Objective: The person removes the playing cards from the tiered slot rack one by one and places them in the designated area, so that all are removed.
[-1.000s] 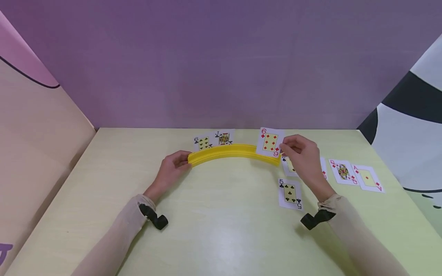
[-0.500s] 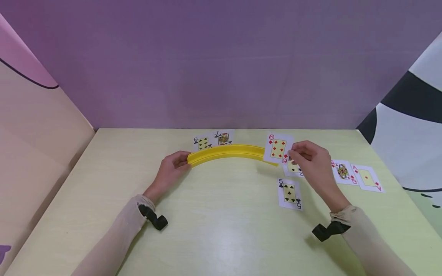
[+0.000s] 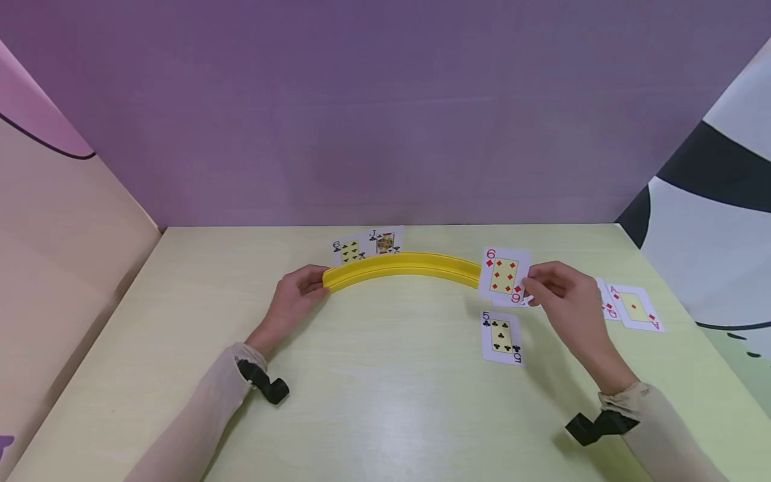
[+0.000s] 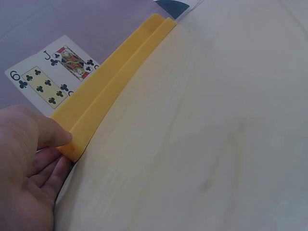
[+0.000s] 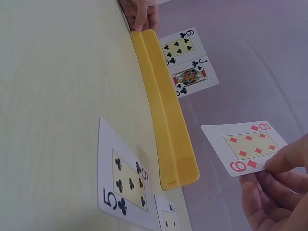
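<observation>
A curved yellow card holder [image 3: 409, 264] stands on the table. My left hand [image 3: 295, 299] grips its left end, thumb in front as the left wrist view shows. The six of clubs [image 4: 45, 87] and the jack of clubs [image 4: 71, 63] stand upright in the holder toward its left end. My right hand [image 3: 566, 301] pinches the six of diamonds [image 3: 504, 276] by its right edge, face toward me, near the holder's right end. That card overlaps another card lying on the table. The five of clubs [image 3: 502, 338] lies face up in front of it.
At the right, the ace of diamonds [image 3: 634, 308] lies face up, with another red card [image 3: 610, 301] beside it, partly behind my right hand. A purple wall [image 3: 385, 114] rises behind the table [image 3: 373, 388].
My right hand has moved right and toward me with the six of diamonds, off the holder's right end. My left hand stays on the holder.
</observation>
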The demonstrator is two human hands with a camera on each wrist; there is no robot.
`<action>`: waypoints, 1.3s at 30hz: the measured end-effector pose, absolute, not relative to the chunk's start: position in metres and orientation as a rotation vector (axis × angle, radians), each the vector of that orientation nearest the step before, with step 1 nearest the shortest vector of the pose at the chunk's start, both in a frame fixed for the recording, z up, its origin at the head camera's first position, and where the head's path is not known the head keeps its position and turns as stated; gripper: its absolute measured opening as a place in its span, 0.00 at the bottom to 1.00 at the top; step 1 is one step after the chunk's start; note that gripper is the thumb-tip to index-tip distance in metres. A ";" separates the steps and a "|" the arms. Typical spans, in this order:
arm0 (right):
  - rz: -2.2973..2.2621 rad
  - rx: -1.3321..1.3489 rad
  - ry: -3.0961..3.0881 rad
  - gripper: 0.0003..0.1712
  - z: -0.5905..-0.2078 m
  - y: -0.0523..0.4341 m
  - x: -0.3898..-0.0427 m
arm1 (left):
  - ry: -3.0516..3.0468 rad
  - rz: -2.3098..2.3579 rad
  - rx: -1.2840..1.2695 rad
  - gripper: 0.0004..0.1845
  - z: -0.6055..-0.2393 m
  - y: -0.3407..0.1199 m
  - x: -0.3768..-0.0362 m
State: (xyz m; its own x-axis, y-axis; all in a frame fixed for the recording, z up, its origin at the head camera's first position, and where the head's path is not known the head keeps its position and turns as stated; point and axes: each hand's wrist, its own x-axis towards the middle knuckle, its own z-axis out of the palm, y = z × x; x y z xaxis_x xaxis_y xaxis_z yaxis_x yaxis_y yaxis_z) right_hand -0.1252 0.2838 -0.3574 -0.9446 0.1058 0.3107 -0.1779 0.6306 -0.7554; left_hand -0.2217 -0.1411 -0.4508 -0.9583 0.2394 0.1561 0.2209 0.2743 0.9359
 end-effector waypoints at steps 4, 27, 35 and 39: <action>1.218 0.033 -2.548 0.13 -0.357 0.288 -0.119 | 2.492 1.835 0.441 0.18 -0.451 -0.142 -0.222; 1.290 -0.137 -2.677 0.16 -0.371 0.336 -0.098 | 2.494 1.832 0.442 0.18 -0.448 -0.144 -0.220; 1.289 -0.172 -2.780 0.18 -0.382 0.365 -0.105 | 2.492 1.831 0.437 0.18 -0.448 -0.144 -0.220; 1.329 -0.197 -2.850 0.21 -0.386 0.374 -0.107 | 2.488 1.838 0.434 0.18 -0.447 -0.144 -0.220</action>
State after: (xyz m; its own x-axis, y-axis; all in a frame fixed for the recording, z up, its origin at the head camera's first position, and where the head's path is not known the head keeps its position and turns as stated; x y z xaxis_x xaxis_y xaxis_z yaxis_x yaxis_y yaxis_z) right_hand -0.1066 0.3744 -0.3861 -0.9921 0.1091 -0.0611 0.1169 0.6362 -0.7626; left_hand -0.2196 -0.1436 -0.4471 -0.9613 0.2319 0.1489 0.2106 0.2693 0.9398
